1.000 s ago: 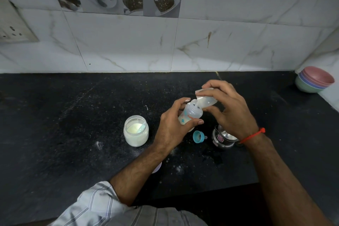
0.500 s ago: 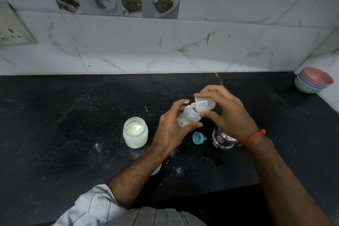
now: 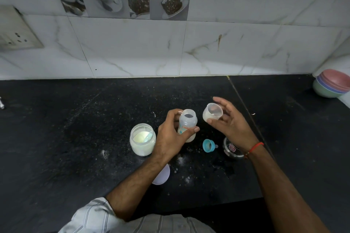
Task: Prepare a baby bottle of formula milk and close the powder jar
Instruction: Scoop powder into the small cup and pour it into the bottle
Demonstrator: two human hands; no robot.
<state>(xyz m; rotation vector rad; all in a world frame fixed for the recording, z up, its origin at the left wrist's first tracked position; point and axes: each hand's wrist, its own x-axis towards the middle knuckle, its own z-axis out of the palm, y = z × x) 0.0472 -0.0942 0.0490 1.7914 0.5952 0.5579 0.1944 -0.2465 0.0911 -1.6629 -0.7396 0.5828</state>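
My left hand (image 3: 170, 136) grips a clear baby bottle (image 3: 187, 125) standing upright on the black counter, its mouth open and white milk at its bottom. My right hand (image 3: 230, 121) holds a small translucent cup (image 3: 212, 112) just right of the bottle's mouth, tipped so its opening faces me. An open glass powder jar (image 3: 143, 142) with pale powder and a scoop inside stands left of my left hand. A pale lid (image 3: 161, 175) lies on the counter, partly hidden under my left forearm.
A blue funnel (image 3: 208, 145) lies on its side right of the bottle. A small steel container (image 3: 232, 149) sits under my right wrist. Stacked coloured bowls (image 3: 332, 85) stand at the far right corner. Spilled powder (image 3: 180, 160) dots the counter. A tiled wall rises behind.
The cup was tipped over the bottle's mouth, pouring; now my right hand has drawn it away to the right and turned it up. The bottle stands more upright.
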